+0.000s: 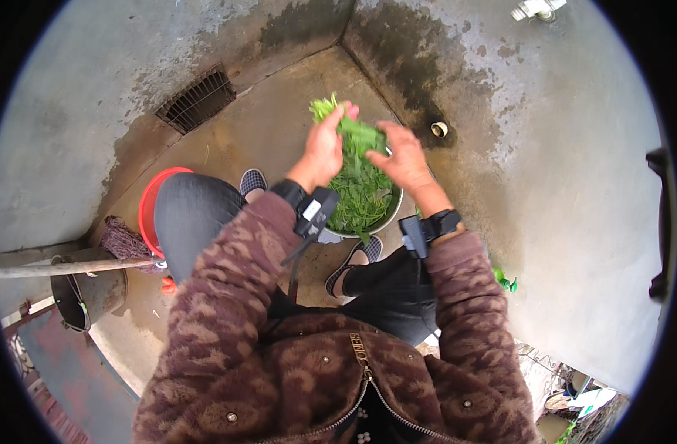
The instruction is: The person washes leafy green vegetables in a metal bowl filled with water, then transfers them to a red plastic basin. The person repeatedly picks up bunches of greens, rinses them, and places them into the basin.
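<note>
My left hand (324,147) grips a bunch of leafy greens (361,132) above a round metal basin (395,215). The pale green stem ends stick out past the thumb, beside a small pink patch that I cannot identify. At the leafy end of the bunch is my right hand (405,158), blurred, its thumb and fingers apart around the leaves. Whether it touches them is unclear. More loose greens (360,200) fill the basin, which rests on the wet concrete floor between my feet.
A red plastic bucket (146,208) stands beyond my left knee, near a mop head (122,238) and a dark pail (91,294). A floor-level grate (197,99) opens in the left wall. From the right wall juts a short pipe stub (439,130); a white pipe fitting (538,8) is higher up.
</note>
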`<action>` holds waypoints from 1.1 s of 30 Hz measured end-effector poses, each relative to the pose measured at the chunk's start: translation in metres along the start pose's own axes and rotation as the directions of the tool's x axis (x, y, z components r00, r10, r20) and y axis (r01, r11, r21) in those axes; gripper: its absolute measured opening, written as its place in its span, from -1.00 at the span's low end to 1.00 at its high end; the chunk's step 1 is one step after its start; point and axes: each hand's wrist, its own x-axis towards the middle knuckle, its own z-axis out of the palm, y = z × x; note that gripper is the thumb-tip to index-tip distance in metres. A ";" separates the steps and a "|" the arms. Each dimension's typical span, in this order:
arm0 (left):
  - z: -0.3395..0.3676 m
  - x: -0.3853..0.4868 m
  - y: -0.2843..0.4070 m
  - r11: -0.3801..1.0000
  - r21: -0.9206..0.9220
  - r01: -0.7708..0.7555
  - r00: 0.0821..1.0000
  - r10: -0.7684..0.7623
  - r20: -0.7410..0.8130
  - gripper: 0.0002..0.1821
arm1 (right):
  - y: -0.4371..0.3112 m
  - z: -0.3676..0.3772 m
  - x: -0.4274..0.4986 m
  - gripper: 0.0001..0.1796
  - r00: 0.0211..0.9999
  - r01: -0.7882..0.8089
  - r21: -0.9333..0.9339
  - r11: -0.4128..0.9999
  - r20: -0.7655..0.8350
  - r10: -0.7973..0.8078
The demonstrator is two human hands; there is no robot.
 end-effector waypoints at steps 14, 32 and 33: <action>-0.055 -0.094 0.310 0.804 0.140 -0.578 0.815 0.578 0.048 -0.81 | 0.099 0.015 -0.008 -0.77 0.920 -0.364 0.332 0.870 -0.017 0.391; -0.490 -0.180 0.208 0.997 -0.049 -0.065 0.669 0.007 -0.743 -0.74 | 0.120 0.024 -0.027 -0.80 0.884 -0.430 -0.009 0.903 0.201 0.423; -0.501 -0.175 0.205 1.000 -0.012 -0.015 0.666 0.001 -0.746 -0.71 | 0.125 0.022 -0.033 -0.81 0.856 -0.470 -0.062 0.880 0.211 0.472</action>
